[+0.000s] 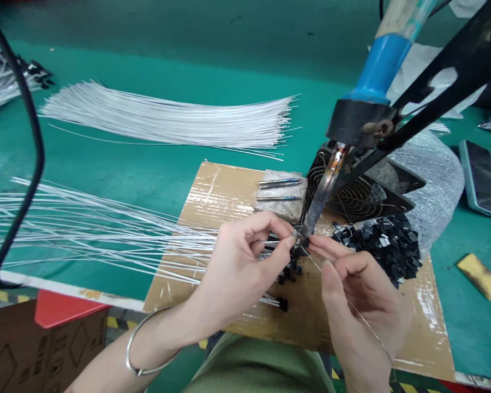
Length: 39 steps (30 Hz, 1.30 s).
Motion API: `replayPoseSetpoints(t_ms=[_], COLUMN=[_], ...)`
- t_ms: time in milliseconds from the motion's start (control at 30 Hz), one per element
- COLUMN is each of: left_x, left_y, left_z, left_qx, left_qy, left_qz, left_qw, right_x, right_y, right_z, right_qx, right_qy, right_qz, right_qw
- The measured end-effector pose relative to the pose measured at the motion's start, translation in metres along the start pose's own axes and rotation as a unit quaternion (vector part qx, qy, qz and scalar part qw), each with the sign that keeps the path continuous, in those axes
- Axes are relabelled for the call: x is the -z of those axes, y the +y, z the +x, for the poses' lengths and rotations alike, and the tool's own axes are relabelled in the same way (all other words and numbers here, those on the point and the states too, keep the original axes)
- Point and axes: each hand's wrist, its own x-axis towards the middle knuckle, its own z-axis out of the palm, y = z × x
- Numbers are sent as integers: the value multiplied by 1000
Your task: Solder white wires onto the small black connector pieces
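My left hand [237, 278] is closed in a pinch on a white wire [270, 242], its fingertips right beside the tip of a soldering iron [323, 191]. The iron is fixed in a black stand and points down. My right hand [364, 305] is closed on a thin solder wire [368, 323], which runs across the palm and up to the iron's tip. Two of its fingers stretch toward a small black piece under the tip. What exactly touches there is partly hidden. Below my left hand lie white wires with black ends [283, 304].
A brown cardboard sheet [213, 188] lies under the work. Around it are a pile of black pieces [384, 245], a fan [352, 194], a block with metal tips [280, 204], a yellow sponge [481, 277], a phone [485, 180] and a white wire bundle [167, 114]. A black cable [33, 125] hangs left.
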Motion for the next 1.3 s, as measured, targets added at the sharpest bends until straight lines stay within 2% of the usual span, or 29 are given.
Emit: replayPoseSetpoints(t_ms=[800,1300], left_x=[1,-1], left_y=[-3,-5], left_z=[-2,-3], left_qx=[-11,-22], left_qy=[8,3], left_qz=[11,6], left_qw=[1000,1000], right_x=[-1,-2], right_y=[0,2], right_z=[-1,-3], right_qx=[-1,16], right_qy=[3,20], right_qz=[4,-30], right_qw=[1000,999])
